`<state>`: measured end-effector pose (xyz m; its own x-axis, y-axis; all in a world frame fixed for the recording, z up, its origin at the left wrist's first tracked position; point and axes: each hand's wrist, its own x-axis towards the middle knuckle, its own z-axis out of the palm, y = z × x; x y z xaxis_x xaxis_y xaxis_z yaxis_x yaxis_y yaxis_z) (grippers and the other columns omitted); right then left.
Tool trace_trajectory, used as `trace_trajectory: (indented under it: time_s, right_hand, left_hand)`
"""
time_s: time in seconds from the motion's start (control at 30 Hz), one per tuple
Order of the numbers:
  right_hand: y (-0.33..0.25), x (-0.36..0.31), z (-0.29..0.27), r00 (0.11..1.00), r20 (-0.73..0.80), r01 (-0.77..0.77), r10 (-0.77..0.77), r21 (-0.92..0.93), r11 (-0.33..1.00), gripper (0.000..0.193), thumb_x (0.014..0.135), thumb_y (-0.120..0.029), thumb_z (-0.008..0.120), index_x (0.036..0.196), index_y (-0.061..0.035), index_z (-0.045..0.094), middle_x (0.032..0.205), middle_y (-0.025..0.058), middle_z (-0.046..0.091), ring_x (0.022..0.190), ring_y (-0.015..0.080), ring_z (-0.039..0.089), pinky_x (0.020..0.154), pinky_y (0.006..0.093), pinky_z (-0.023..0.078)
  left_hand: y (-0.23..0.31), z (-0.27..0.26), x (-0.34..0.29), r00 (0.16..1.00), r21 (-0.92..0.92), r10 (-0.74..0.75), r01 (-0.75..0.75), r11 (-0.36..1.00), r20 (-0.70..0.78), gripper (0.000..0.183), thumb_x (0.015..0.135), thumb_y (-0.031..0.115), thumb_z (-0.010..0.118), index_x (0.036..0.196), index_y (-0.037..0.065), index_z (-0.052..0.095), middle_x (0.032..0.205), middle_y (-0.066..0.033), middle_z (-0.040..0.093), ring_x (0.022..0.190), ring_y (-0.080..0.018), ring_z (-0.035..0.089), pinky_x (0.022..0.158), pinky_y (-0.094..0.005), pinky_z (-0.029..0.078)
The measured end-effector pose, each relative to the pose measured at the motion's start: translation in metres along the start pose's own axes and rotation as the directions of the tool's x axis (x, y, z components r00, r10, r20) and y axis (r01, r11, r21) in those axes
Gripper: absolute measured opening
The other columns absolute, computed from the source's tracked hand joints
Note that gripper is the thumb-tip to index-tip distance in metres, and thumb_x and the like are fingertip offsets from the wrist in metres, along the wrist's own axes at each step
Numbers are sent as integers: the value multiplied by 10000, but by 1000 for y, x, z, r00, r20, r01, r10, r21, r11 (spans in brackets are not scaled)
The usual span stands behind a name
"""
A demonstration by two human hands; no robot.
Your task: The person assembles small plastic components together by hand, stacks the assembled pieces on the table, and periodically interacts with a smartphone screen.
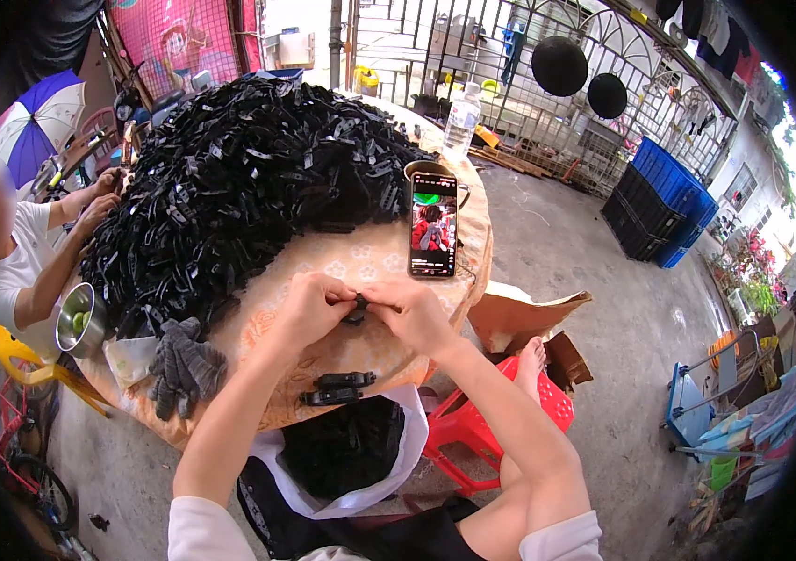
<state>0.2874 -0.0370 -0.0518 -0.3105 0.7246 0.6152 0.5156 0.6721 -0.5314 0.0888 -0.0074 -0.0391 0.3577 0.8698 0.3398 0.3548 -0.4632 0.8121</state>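
One black piece (358, 309) in hand, a large heap (248, 159) left on the bench (370, 251).
Left hand (314, 301) and right hand (414, 310) pinch the piece together over the bench's near side; two black parts (345, 381) lie nearer the edge; the white bag (414, 438) below holds many, perhaps finished.

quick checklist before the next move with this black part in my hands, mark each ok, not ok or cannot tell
1. Grip: ok, left hand and right hand both pinch the black part.
2. Part's full shape: cannot tell, fingers cover much of it.
3. White bag: ok, mouth open, black pieces inside.
4. Gloves on: not ok, hands bare; grey gloves lie on the table.
5. Phone: ok, beyond the hands, not touching them.
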Motion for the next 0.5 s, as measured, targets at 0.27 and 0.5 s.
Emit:
trace_trajectory:
  time_s: [0.27, 0.5]
  right_hand:
    - [-1, -1, -8, 980, 10, -196, 197, 160, 968, 273, 795, -58, 723, 1062, -3, 705, 931, 168, 693, 841, 276, 659, 740, 328, 520]
    - [4, -3, -4, 996, -93, 7, -2, 51, 999, 220, 758, -16, 717, 975, 15, 709, 936, 162, 691, 882, 314, 645, 806, 369, 509]
  left_hand:
    - [1, -3, -1, 999, 2, 15, -15, 1000, 28, 143, 753, -13, 714, 893, -20, 740, 821, -174, 727, 731, -207, 718, 683, -297, 562]
    - [9, -1, -2, 999, -82, -22, 25, 996, 36, 139, 776, -40, 691, 913, -35, 720, 856, -161, 725, 765, -211, 714, 698, -307, 564]
